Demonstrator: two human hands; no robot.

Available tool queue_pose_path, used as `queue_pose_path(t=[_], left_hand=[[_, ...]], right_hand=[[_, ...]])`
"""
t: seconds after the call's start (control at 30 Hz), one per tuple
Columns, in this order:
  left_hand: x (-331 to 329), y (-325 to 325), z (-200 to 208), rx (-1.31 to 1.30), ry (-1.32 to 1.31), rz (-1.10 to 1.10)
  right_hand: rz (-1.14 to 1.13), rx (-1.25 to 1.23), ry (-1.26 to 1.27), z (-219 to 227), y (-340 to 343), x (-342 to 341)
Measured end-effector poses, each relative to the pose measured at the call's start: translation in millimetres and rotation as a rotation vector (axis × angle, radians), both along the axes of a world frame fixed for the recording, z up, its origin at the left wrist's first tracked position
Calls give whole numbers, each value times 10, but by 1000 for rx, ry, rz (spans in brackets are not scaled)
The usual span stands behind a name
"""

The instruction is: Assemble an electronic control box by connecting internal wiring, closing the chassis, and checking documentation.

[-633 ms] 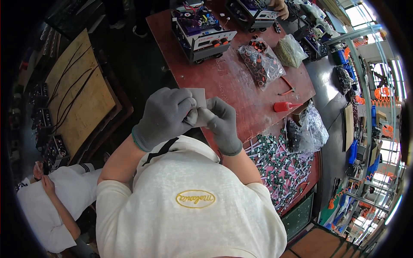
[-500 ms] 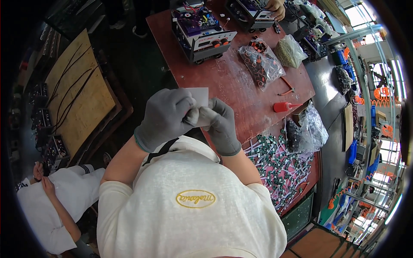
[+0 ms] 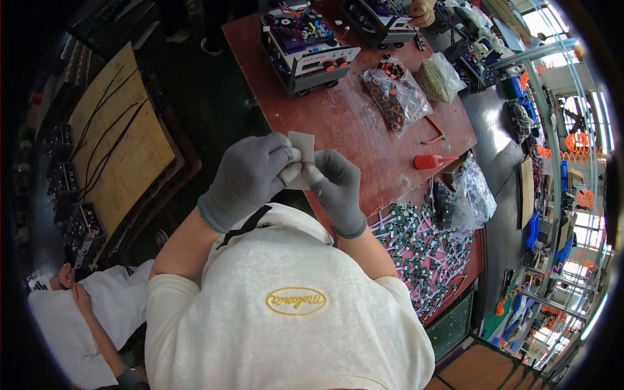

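Both my hands wear grey knitted gloves and meet in front of my chest. My left hand [image 3: 250, 170] is closed, its thumb and fingertips pinching a small flat pale grey rectangular piece [image 3: 302, 144]. From the other side my right hand [image 3: 338, 188] also grips this piece, thumb and fingers at its right edge. The upper part of the piece sticks out above the fingers, and a bit of its lower part shows below them. Its middle is hidden by the fingertips. I cannot make out its material.
The red table [image 3: 351, 136] bears an opened device [image 3: 312, 62], a bag of orange-and-black parts [image 3: 396, 97], a bag of pale granules [image 3: 441, 78], pliers [image 3: 437, 133], a red squeeze bottle [image 3: 429, 161] and many small wired boards [image 3: 422, 253]. A co-worker's hand [image 3: 421, 13] touches another device. Another person [image 3: 91, 312] sits lower left.
The pale piece has turned and tilted slightly between my fingers. My right hand has shifted its grip a little. The person at lower left has moved their hands slightly.
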State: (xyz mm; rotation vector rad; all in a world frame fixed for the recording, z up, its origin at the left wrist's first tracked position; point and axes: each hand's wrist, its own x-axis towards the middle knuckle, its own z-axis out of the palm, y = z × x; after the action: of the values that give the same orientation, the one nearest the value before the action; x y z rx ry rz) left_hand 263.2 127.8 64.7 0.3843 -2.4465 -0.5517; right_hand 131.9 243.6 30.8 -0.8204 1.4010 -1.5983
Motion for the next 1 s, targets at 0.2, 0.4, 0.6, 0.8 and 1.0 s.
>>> queue_pose_path(t=[0.2, 0.4, 0.6, 0.8, 1.0], left_hand=[[-49, -37, 20, -54, -47, -47], [-113, -21, -6, -98, 3, -16], [-151, 9, -43, -88, 77, 34], [-168, 18, -110, 164, 218, -27], [-72, 1, -179, 458, 240, -59]], right_hand=[[2, -31, 259, -26, -15, -24], [-29, 7, 108, 11, -5, -11], [-86, -91, -282, -64, -35, 28], [-39, -45, -580, -53, -34, 40], [34, -54, -681, 9, -62, 86]])
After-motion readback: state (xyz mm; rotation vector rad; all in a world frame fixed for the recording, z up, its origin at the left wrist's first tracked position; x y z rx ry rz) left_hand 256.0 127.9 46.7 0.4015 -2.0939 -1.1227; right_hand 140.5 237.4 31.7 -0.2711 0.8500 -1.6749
